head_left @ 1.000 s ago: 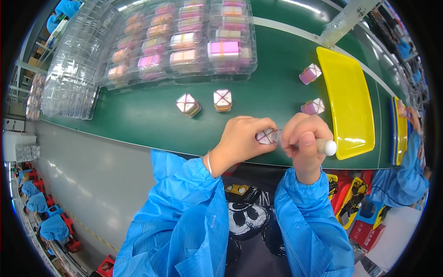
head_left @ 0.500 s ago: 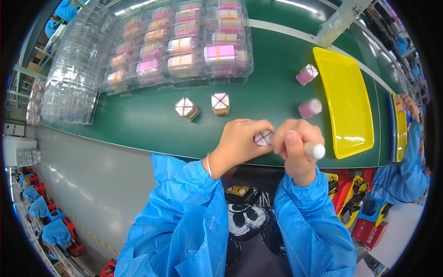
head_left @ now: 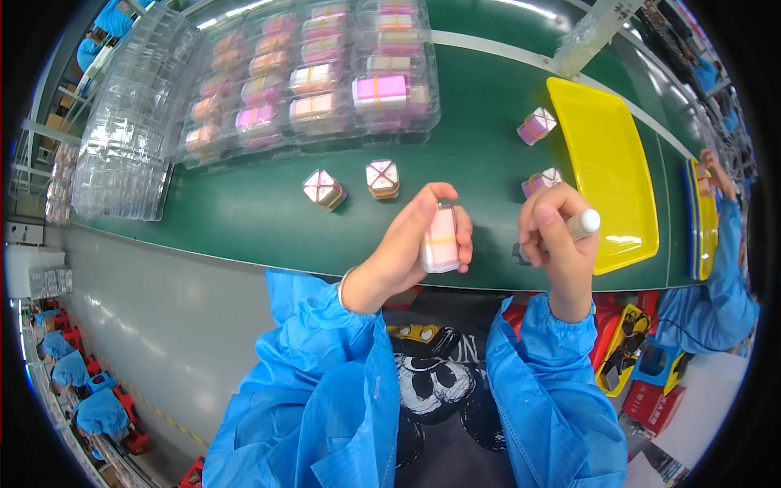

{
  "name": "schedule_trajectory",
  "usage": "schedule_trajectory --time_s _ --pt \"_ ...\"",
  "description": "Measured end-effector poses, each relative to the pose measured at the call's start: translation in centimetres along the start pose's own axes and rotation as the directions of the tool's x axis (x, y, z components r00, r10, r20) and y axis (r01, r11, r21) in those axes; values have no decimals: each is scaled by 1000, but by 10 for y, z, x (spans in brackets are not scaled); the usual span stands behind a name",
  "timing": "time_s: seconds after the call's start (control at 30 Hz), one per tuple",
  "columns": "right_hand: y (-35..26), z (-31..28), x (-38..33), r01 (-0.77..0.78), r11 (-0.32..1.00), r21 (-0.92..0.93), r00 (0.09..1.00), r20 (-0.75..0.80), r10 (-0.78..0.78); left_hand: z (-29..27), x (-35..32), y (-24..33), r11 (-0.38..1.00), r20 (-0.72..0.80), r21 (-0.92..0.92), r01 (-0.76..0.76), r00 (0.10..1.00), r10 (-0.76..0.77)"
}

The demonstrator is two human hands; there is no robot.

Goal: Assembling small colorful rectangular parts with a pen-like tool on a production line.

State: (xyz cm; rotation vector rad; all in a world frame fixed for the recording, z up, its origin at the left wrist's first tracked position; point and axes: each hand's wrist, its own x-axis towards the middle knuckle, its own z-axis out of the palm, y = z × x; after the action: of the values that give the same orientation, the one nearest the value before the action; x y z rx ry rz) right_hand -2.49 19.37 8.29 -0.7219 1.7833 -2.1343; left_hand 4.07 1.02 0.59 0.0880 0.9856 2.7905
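My left hand [head_left: 394, 254] is closed around a small pale pink and white box-shaped bundle [head_left: 440, 240] with a yellow band across it. Off to the right, my right hand [head_left: 563, 248] grips a thick white marker [head_left: 585, 223], its rounded white end pointing up and outward; a dark tip shows below the fingers. The marker and the bundle are apart. Just beyond my right hand, a similar pink bundle [head_left: 540, 180] stands partly hidden, with another one [head_left: 537, 126] farther back. Two more bundles, one [head_left: 324, 189] left of the other [head_left: 382, 177], show crossed lines on their white tops.
A clear plastic tray [head_left: 281, 140] holding rows of pink, orange and white bundles lies at the back left, beside stacked clear trays [head_left: 122, 122]. A yellow tray [head_left: 614, 183] rests on the green table [head_left: 480, 98] at right. A co-worker's blue sleeve [head_left: 716, 285] is beyond.
My hands have moved apart, the right one going rightward with the marker. The bundle in my left hand has turned, so its banded long side now faces up instead of its crossed end.
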Motion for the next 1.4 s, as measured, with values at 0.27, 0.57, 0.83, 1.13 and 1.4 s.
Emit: schedule_trajectory --time_s 0.27,0.57,0.83,1.13,1.4 --pt "2 -16 -7 -127 961 -244 991 -69 114 6 5 8 890 77 -446 99 994 -72" --pt "2 -20 -9 -142 922 -360 987 -126 103 13 4 14 976 -114 -218 31 992 -57" --pt "20 -49 8 -133 504 -854 954 -248 -167 -1 13 17 767 -258 642 17 946 195" --pt "14 -41 6 -192 706 -682 981 -134 138 -11 20 8 -49 65 998 -46 837 543" --pt "21 -26 2 -30 775 -632 947 230 224 15 -10 -10 -260 385 921 -289 765 516"
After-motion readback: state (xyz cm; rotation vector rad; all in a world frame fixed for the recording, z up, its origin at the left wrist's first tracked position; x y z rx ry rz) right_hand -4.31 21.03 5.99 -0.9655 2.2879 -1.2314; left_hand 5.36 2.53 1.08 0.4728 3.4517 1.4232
